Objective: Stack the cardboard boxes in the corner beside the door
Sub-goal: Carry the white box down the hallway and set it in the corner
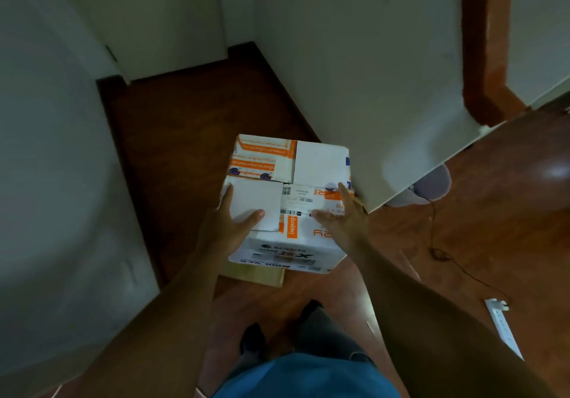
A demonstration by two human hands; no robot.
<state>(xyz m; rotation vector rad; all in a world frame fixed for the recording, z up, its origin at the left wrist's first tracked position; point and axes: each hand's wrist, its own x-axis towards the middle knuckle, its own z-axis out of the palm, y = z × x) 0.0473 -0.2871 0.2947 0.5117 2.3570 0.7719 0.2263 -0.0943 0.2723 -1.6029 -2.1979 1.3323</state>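
I see both my hands on the white box [290, 200], which sits on top of a brown box [256, 275] on the wood floor [191, 138]. Only a strip of the brown box shows, at the near left under the white one. Left hand [229, 218] lies flat on the white box's left top flap, fingers spread, thumb pointing right across the flap; not gripping, just pressing or resting. Right hand [340, 212] is open too, fingers spread over the right top edge, thumb pointing left near the label [297, 201]; can't tell if it presses or just touches. The white box has orange tape and print, a shipping label with barcodes mid top, and dark print on the near side face. The stack stands just beside the white wall [354, 73] corner on the right, the box's right edge touching or nearly touching it, can't tell which. Far left is a white door [172, 27], beyond a stretch of bare floor. A red-brown door frame [487, 42] is far right. A thin dark cable [447, 258] runs on the floor at right, and a white power strip [502, 326] lies near right. Blue shorts [308, 376] and a dark foot show at the near edge.
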